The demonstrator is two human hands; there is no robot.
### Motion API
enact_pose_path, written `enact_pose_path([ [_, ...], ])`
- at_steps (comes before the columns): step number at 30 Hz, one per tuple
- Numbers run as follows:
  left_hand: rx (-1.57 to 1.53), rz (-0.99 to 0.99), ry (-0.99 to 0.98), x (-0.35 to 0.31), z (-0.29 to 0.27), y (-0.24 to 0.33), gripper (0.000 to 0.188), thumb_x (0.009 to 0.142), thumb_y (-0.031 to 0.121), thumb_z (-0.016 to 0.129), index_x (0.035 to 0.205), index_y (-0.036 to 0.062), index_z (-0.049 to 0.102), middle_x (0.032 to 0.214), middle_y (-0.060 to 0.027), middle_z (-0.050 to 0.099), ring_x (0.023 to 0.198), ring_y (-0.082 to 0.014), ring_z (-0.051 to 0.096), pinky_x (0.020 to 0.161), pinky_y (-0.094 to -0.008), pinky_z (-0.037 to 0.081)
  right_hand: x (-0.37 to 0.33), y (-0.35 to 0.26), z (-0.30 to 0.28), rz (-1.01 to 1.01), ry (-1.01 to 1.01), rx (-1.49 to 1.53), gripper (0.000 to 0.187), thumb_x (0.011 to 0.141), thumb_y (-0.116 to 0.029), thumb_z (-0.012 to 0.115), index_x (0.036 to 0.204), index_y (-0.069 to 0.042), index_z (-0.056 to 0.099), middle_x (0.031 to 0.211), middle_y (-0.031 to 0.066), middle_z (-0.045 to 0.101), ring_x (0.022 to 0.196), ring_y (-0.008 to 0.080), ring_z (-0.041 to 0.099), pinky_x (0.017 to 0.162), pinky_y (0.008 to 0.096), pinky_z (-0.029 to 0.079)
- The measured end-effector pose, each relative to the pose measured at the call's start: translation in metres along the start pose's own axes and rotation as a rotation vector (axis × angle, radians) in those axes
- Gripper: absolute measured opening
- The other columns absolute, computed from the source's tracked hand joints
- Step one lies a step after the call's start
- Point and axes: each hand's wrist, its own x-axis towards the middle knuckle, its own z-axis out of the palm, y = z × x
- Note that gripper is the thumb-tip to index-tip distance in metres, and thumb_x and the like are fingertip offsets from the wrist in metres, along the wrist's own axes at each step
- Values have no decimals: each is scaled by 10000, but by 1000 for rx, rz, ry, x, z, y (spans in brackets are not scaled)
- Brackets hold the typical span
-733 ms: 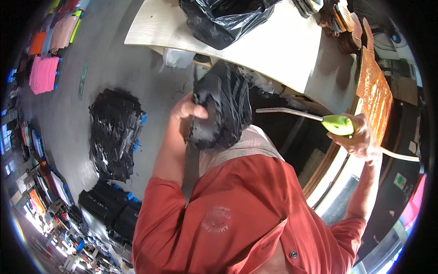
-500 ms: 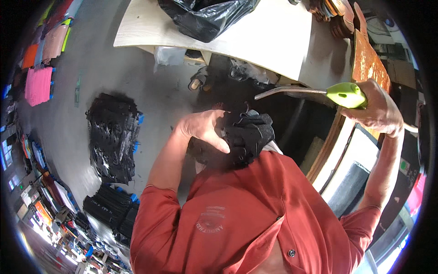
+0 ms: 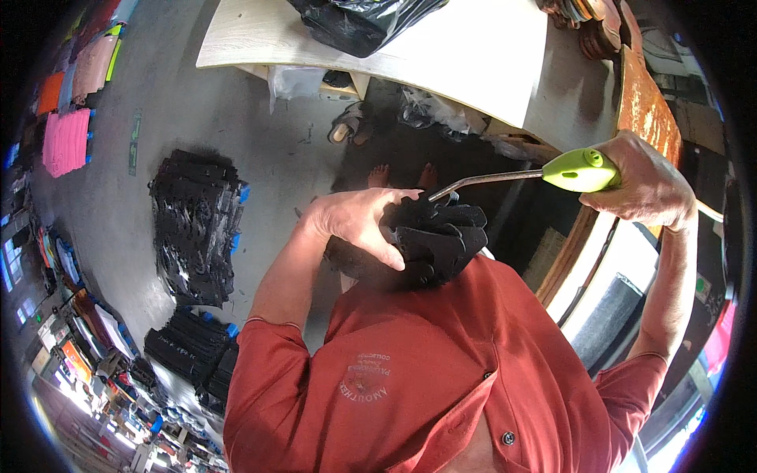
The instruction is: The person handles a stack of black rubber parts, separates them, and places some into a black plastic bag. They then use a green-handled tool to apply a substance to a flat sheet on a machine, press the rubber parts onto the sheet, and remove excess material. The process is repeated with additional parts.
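Observation:
My right hand (image 3: 648, 183) is closed round the lime-green body of an air blow gun (image 3: 582, 170). Its long bent metal nozzle points left, the tip at the upper edge of a bundle of black cut pieces (image 3: 441, 240). That bundle sits in front of my chest, its pieces fanned out like layered flaps. My left hand (image 3: 359, 225) grips it from the left side, thumb over the front; the other fingers are partly hidden behind it. A pale hose leaves the gun behind my right wrist.
A pale table (image 3: 465, 59) carries a black plastic bag (image 3: 367, 24). Stacks of black pieces (image 3: 197, 229) lie on the left, with pink sheets (image 3: 67, 142) beyond. At the right stands a worn brown board (image 3: 650, 102). Sandals (image 3: 347, 126) lie on the floor under the table.
The blow gun has shifted slightly left and its nozzle tip has come down to the bundle. The bundle's flaps are spread wider, and my left hand lies closer against it.

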Motion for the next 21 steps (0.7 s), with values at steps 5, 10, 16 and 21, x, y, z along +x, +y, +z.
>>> enact_pose_path([
  [5, 32, 28, -8, 0, -1, 1, 1232, 660, 337, 1015, 1601, -87, 342, 1561, -256, 530, 1456, -303, 518, 1230, -385, 406, 1, 9, 9, -28, 17, 88, 280, 768, -148, 856, 983, 13, 778, 839, 112, 720, 706, 198, 670, 690, 344, 563],
  [10, -129, 198, -85, -1, -5, 0, 1019, 694, 260, 992, 1525, -39, 482, 1452, -166, 638, 1367, -269, 581, 1183, -372, 444, 4, 35, 23, -521, 227, -273, 294, 715, -120, 930, 977, -94, 801, 942, 95, 698, 795, 234, 658, 716, 377, 539],
  [16, -424, 196, -107, -1, -5, -16, 831, 642, 82, 966, 1384, -23, 608, 1286, -110, 726, 1181, -234, 677, 1066, -375, 525, 8, 45, 35, -365, 209, -109, 326, 694, -110, 944, 989, -125, 805, 955, 97, 697, 810, 260, 667, 713, 404, 535],
  [21, -925, 136, 93, -11, 3, -63, 816, 633, -66, 876, 1401, -46, 599, 1297, -131, 719, 1192, -264, 685, 1086, -396, 521, 16, 25, 37, -272, 280, -73, 301, 772, -155, 887, 1009, -5, 779, 842, 118, 725, 739, 247, 682, 708, 388, 548],
])
